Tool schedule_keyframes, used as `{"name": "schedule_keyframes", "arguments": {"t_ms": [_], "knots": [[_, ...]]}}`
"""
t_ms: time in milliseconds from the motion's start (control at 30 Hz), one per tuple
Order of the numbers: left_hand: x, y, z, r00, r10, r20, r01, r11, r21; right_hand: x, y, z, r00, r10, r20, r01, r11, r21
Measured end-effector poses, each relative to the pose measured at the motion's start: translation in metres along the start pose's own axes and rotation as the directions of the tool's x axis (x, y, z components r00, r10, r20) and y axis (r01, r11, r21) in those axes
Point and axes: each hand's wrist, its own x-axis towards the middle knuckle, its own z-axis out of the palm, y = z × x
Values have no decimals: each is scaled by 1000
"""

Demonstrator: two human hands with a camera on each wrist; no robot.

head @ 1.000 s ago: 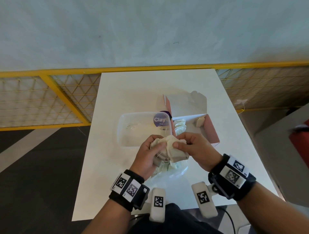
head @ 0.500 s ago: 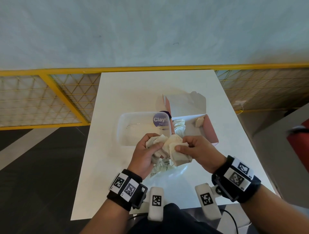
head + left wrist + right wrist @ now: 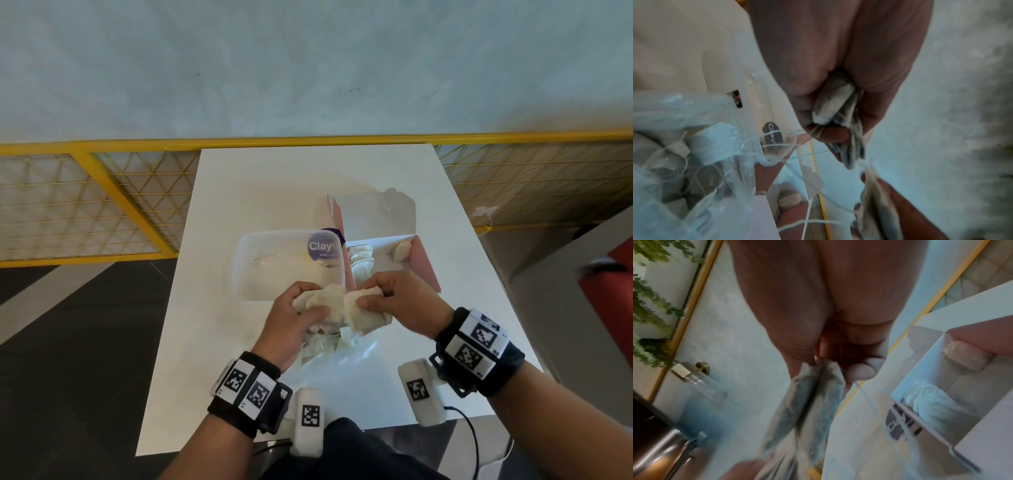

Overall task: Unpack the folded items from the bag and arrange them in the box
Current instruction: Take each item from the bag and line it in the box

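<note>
Both hands hold a bundle of cream folded cloths (image 3: 337, 303) over the table's near middle. My left hand (image 3: 298, 318) grips the bundle's left part (image 3: 835, 105); my right hand (image 3: 400, 301) pinches the right folded piece (image 3: 366, 313) (image 3: 813, 395) between thumb and fingers. Loose threads trail from the cloth. Under the hands lies the clear plastic bag (image 3: 337, 347) (image 3: 674, 162) with more folded pieces inside. Behind stands the open pink and white box (image 3: 423, 260) (image 3: 970, 331), holding one white crumpled item (image 3: 359, 262) and a small folded cloth (image 3: 402, 250).
A clear plastic container (image 3: 257, 263) with a purple "Clay" sticker (image 3: 322, 248) lies left of the box. The white table (image 3: 274, 192) ends at a yellow mesh fence (image 3: 102, 212). Red and grey furniture (image 3: 613, 294) stands to the right.
Both hands have shifted slightly away from me with the bundle. The right hand has drawn its folded piece to the right, parting it from the part in the left hand.
</note>
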Motion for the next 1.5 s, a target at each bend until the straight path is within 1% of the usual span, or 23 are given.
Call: {"name": "schedule_keyframes", "arguments": {"t_ms": [100, 167, 233, 267, 300, 333, 367, 400, 467, 533, 567, 667, 733, 800, 833, 900, 1000, 1067, 1133, 1200, 1267, 1367, 1500], "knots": [[0, 1, -17, 997, 7, -76, -9, 1000, -26, 20, 12, -33, 984, 11, -176, -24, 997, -67], [-1, 1, -28, 994, 14, -112, -17, 999, -30, 42, 25, -53, 976, 47, -215, -69, 993, -94], [-1, -1, -37, 988, 6, -155, -13, 999, -49, 70, 43, -59, 977, 99, -189, -129, 980, -151], [-1, -3, -42, 985, 4, -172, -15, 998, -59, 83, 51, -56, 978, 121, -173, -162, 955, -248], [-1, -6, -45, 983, 1, -184, -13, 998, -63, 94, 61, -52, 982, 141, -127, -180, 904, -388], [-2, -8, -48, 982, -4, -191, -8, 998, -61, 102, 69, -45, 976, 204, -72, -211, 824, -525], [-3, -9, -49, 981, -10, -196, 0, 999, -54, 111, 80, -38, 962, 273, -29, -231, 747, -624], [-3, -11, -50, 980, -17, -196, 7, 999, -49, 118, 92, -31, 940, 342, 7, -253, 707, -660], [-4, -13, -50, 979, -29, -203, 21, 999, -44, 131, 114, -22, 901, 429, 69, -290, 713, -638], [-3, -14, -51, 978, -33, -205, 27, 999, -32, 141, 127, -17, 892, 446, 73, -321, 740, -591], [-2, -14, -51, 979, -30, -202, 25, 999, -25, 143, 126, -14, 901, 429, 66, -319, 757, -570], [1, -14, -53, 980, -30, -196, 30, 1000, -1, 152, 127, -7, 938, 345, 23, -286, 813, -507], [3, -15, -54, 980, -39, -195, 41, 999, 1, 157, 142, -5, 941, 335, -46, -325, 862, -388], [4, -16, -55, 981, -48, -189, 48, 999, -5, 152, 143, -4, 932, 341, -123, -362, 889, -279], [5, -16, -56, 981, -54, -186, 53, 999, -7, 146, 133, -4, 928, 342, -150, -370, 899, -236], [7, -18, -55, 980, -62, -188, 61, 998, -13, 141, 125, -8, 904, 389, -177, -419, 888, -188], [8, -19, -55, 980, -68, -187, 66, 998, -17, 140, 126, -16, 860, 481, -169, -509, 827, -239], [7, -20, -54, 980, -65, -189, 64, 998, -11, 137, 120, -15, 840, 531, -110, -536, 785, -311], [7, -22, -54, 979, -64, -196, 64, 998, -5, 135, 117, -11, 851, 521, -70, -499, 759, -419], [7, -25, -55, 979, -67, -193, 67, 998, -6, 135, 119, -9, 862, 504, -61, -481, 772, -416], [6, -26, -54, 980, -75, -184, 76, 997, -2, 136, 122, -7, 863, 498, -77, -479, 763, -433], [5, -24, -50, 977, -90, -195, 90, 996, -11, 140, 129, -3, 855, 504, -125, -486, 693, -531], [6, -23, -48, 982, -95, -166, 84, 994, -71, 141, 121, 2, 886, 437, -156, -443, 698, -562]]}}
